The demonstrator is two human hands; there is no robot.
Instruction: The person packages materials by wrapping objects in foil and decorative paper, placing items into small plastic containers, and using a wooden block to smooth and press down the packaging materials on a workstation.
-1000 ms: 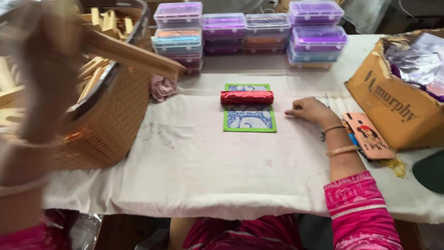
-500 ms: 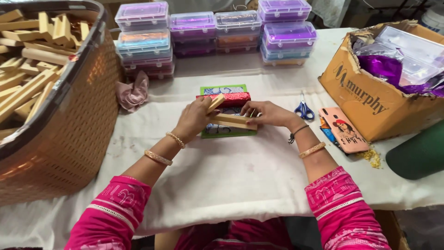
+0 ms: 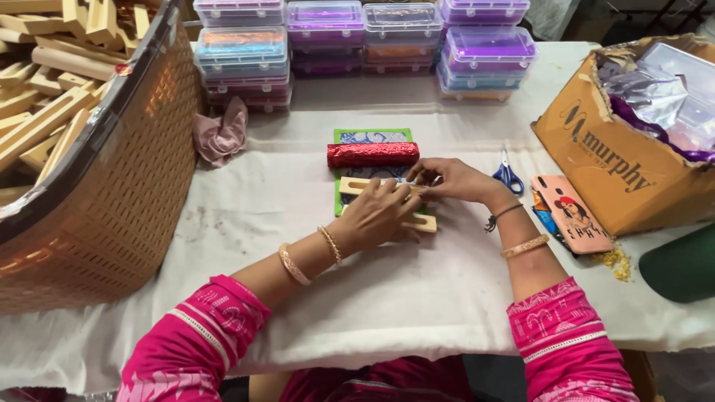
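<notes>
Left hand: your left hand (image 3: 376, 216) lies palm-down over the wooden frame pieces (image 3: 356, 186), fingers curled loosely across them and pressing them flat rather than clasping them.
Right hand: your right hand (image 3: 450, 181) comes in from the right with its fingertips pinched together at the right end of the upper wooden piece; just what they nip is too small to tell.
Wooden pieces: two pale slotted strips lie side by side, one end showing left of your left hand, another end (image 3: 424, 222) poking out beyond it on the right; they rest on the green patterned card (image 3: 371, 136).
Card: it lies flat in the middle of the table (image 3: 268, 223), mostly covered by the strips and your hands.
Red roll: a shiny red foil roll (image 3: 372, 155) lies across the card, just behind the strips.
Scissors: blue-handled scissors (image 3: 507, 173) sit just right of your right hand.
Phone: a phone in a pink picture case (image 3: 573, 216) lies near your right wrist, against the cardboard box (image 3: 611, 164).
Basket: a large woven basket (image 3: 97, 193) on your left holds many more wooden pieces.
Back row: stacked clear plastic boxes (image 3: 242, 52) with coloured contents stand along the far edge; a pink cloth (image 3: 221, 134) is bunched beside them.
</notes>
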